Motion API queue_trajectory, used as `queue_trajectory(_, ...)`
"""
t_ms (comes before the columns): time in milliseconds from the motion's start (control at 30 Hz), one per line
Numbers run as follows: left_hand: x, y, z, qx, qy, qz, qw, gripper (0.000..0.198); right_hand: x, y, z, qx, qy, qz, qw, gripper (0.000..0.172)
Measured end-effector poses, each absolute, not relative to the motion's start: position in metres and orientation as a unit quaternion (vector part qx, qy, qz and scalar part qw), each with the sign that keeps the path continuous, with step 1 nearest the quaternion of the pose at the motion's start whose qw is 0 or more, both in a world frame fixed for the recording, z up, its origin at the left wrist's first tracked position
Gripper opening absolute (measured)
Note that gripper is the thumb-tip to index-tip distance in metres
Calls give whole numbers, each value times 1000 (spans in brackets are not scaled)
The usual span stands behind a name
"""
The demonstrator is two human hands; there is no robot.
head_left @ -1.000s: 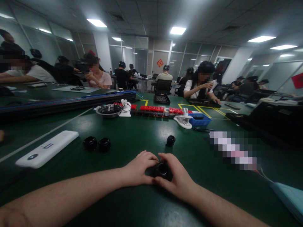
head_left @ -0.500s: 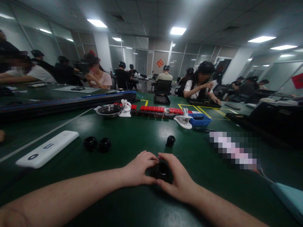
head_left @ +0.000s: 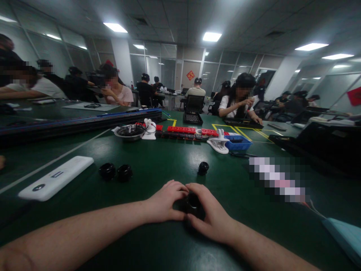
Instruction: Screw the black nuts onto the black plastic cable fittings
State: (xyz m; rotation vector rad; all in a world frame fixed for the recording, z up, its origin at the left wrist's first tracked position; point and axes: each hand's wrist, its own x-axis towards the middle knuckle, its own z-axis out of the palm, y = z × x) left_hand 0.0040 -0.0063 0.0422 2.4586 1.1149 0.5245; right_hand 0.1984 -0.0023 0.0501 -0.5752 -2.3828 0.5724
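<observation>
Between my two hands, low in the middle of the head view, a black ring-shaped part (head_left: 193, 203) rests on the green table (head_left: 158, 244). My right hand (head_left: 210, 212) curls round its right side, thumb in front and fingers behind. From the left, my left hand (head_left: 170, 201) closes on the same part, its fingertips at the part's left edge and meeting those of my right hand. A similar black part (head_left: 203, 168) stands just beyond my hands. Two more, a black part (head_left: 107, 171) and its neighbour (head_left: 124, 172), sit side by side to the left.
A white device (head_left: 58, 178) lies at the left. Farther back are a metal bowl (head_left: 129, 132), red blocks (head_left: 181, 130), a white clip (head_left: 219, 142) and a blue bin (head_left: 239, 143). A pixelated strip and a teal object (head_left: 345, 235) are at the right. People sit at tables beyond.
The fingers of my right hand have shifted very slightly left round the black part. My left hand and the other parts look unmoved.
</observation>
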Motion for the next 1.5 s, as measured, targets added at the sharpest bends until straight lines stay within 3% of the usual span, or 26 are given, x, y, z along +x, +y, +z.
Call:
queue_trajectory(200,4,-6,42,878,392,190,200,44,198,0,45,-269,-889,215,300,55)
queue_trajectory(433,5,-7,44,877,395,194,194,38,201,-2,46,-230,-880,217,353,46)
queue_trajectory(700,3,-6,41,878,391,195,196,46,199,-2,49,-218,-900,211,313,63)
queue_trajectory(967,4,-7,41,877,394,193,194,43,199,-1,45,-245,-881,210,347,47)
queue_trajectory(1233,3,-6,41,876,397,190,198,44,199,-2,50,-206,-901,208,321,63)
queue_trajectory(1500,3,-6,41,878,393,188,199,43,198,-1,45,-284,-879,205,323,49)
